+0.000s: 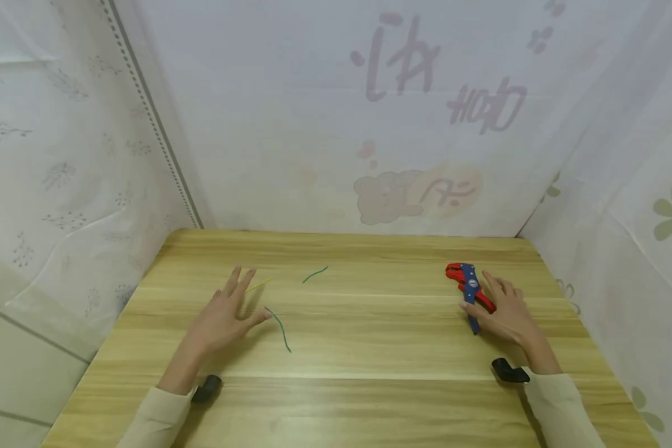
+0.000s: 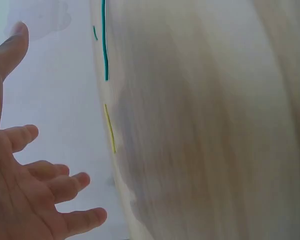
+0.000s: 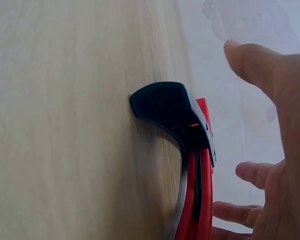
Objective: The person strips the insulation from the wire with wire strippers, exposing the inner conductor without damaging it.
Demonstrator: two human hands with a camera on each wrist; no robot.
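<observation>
A red and blue wire stripper (image 1: pixel 470 286) lies on the table at the right, its jaws toward the back. Just above its handles hovers my right hand (image 1: pixel 505 313), fingers spread; in the right wrist view a gap shows between that hand and the red handle (image 3: pixel 205 195). At the left, my left hand (image 1: pixel 224 316) is held over the table with its fingers apart, holding nothing. Near its fingertips lies a yellow wire (image 1: pixel 259 284). A longer green wire (image 1: pixel 282 331) is by the thumb, and a shorter green wire (image 1: pixel 315 274) lies farther back.
The wooden table (image 1: pixel 369 348) ends at a printed cloth wall (image 1: pixel 291 124) behind, with more cloth on both sides. Dark curved wrist mounts (image 1: pixel 207 389) stick out inward from both sleeves.
</observation>
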